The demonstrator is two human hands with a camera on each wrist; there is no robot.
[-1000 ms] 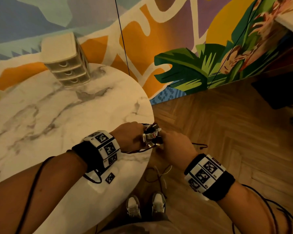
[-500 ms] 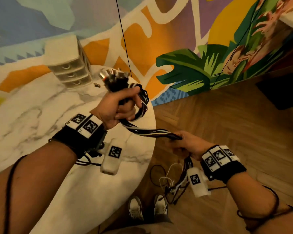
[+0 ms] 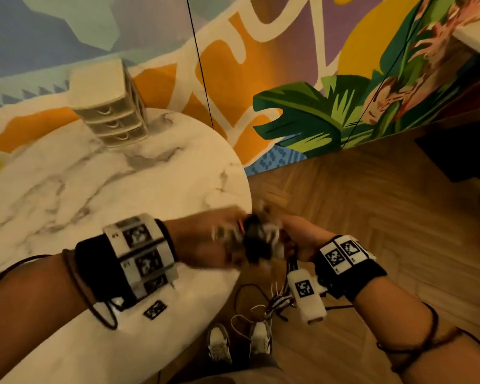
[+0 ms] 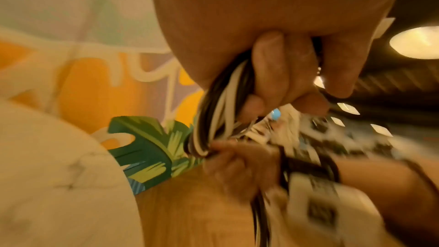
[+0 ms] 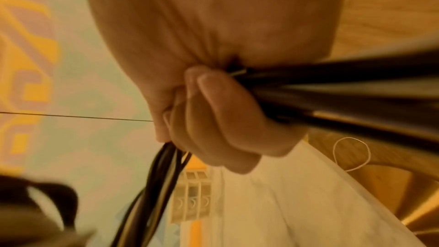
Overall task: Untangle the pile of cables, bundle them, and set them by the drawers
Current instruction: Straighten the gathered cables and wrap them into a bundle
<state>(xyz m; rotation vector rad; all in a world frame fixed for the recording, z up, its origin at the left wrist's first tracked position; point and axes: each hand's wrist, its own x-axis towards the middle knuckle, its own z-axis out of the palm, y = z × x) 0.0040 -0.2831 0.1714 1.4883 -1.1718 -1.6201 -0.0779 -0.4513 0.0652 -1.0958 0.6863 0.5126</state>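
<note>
A bundle of black and white cables (image 3: 257, 241) hangs between both hands at the right edge of the marble table (image 3: 94, 189). My left hand (image 3: 222, 239) grips the bundle's upper part, blurred by motion; its fingers (image 4: 273, 74) curl round black and white strands (image 4: 221, 110). My right hand (image 3: 297, 239) grips the same cables just to the right, fingers (image 5: 221, 119) wrapped round dark strands (image 5: 166, 176). Loose cable ends (image 3: 275, 303) dangle below toward the floor. The small cream drawers (image 3: 110, 106) stand at the table's far side.
A painted mural wall (image 3: 288, 79) runs behind the table, with a thin black wire (image 3: 200, 65) hanging down it. Wooden herringbone floor (image 3: 372, 203) lies to the right. Shoes (image 3: 219, 345) stand under the table edge. A dark object (image 3: 460, 151) sits at far right.
My left hand came down from up near the drawers to meet the right hand at the table edge, bringing the coiled cable ends with it. The right hand moved up slightly.
</note>
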